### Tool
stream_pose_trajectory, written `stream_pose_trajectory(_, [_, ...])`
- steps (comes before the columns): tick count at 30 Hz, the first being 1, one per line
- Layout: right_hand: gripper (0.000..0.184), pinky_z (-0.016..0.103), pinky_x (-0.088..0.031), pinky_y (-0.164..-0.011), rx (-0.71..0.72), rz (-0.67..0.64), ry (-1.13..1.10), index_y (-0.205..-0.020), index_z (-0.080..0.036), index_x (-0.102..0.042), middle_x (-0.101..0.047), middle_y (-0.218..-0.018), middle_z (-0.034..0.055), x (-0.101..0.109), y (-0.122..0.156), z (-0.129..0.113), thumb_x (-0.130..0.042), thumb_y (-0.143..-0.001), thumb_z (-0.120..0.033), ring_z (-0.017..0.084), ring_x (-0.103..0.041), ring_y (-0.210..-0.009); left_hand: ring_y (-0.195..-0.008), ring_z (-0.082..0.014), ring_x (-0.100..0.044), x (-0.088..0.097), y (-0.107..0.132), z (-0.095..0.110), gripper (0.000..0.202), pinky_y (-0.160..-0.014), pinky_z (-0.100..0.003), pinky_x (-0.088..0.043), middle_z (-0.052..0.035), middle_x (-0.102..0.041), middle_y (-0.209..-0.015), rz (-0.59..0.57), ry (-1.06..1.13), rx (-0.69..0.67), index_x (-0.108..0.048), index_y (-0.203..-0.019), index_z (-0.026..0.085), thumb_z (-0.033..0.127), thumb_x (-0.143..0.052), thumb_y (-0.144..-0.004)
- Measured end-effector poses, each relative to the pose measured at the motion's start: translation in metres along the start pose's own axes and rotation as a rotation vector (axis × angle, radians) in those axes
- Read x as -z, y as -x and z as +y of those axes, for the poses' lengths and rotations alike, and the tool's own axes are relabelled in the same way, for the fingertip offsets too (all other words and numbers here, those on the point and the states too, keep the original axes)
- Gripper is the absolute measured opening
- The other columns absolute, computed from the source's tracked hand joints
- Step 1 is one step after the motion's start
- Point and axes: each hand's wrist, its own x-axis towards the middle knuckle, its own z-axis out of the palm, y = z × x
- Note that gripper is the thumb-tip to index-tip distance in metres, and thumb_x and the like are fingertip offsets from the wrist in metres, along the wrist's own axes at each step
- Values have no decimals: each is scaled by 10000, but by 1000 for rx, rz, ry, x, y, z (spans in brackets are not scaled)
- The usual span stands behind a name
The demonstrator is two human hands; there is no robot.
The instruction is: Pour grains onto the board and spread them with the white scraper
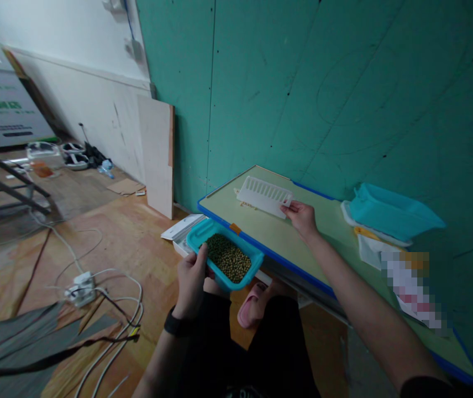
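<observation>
Green wall, tub in left grip

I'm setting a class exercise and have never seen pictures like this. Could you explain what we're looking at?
There is no machine here. The single picture comes from a camera worn on a person's head, looking forward and down at their own bare hands. The left hand holds a blue tub of green and tan beans just off the table's edge. The right hand grips one end of a white slotted tray at the pale green table. Farther right on it is a turquoise bin.
</observation>
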Motion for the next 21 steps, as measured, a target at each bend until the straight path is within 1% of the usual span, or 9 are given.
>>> stream_pose_trajectory(4, [441, 409, -570, -804, -16, -6, -3, -876, -143, -757, -763, -947, 115, -3, 3, -4, -828, -556, -438, 273, -721, -892, -363, -119, -476, 0, 0, 0, 481, -411, -228, -347, 34, -491, -366, -11, 8, 2, -510, -516, 200, 589, -647, -763])
stream_pose_trajectory(11, [445, 397, -579, -765, -29, -17, -29, -859, -164, -766, -767, -923, 96, -10, 8, -11, -847, -519, -440, 271, -726, -864, -367, -118, -470, 0, 3, 6, 484, -409, -232, -342, 24, -496, -372, 5, -25, -3, -506, -490, 203, 584, -639, -755])
stream_pose_trajectory(16, [476, 407, -580, -777, -34, -66, -24, -862, -158, -765, -765, -929, 104, -13, 11, -13, -848, -518, -476, 276, -727, -864, -365, -120, -474, 0, 2, 4, 480, -406, -234, -339, 29, -492, -375, -3, -13, -3, -505, -501, 206, 593, -629, -758])
stream_pose_trajectory(21, [481, 406, -583, -764, -49, -78, -27, -853, -158, -759, -766, -914, 107, -16, 14, -16, -849, -517, -490, 280, -725, -862, -362, -113, -467, 0, 2, 3, 473, -404, -228, -343, 30, -494, -373, -6, 6, 10, -504, -513, 205, 588, -637, -756])
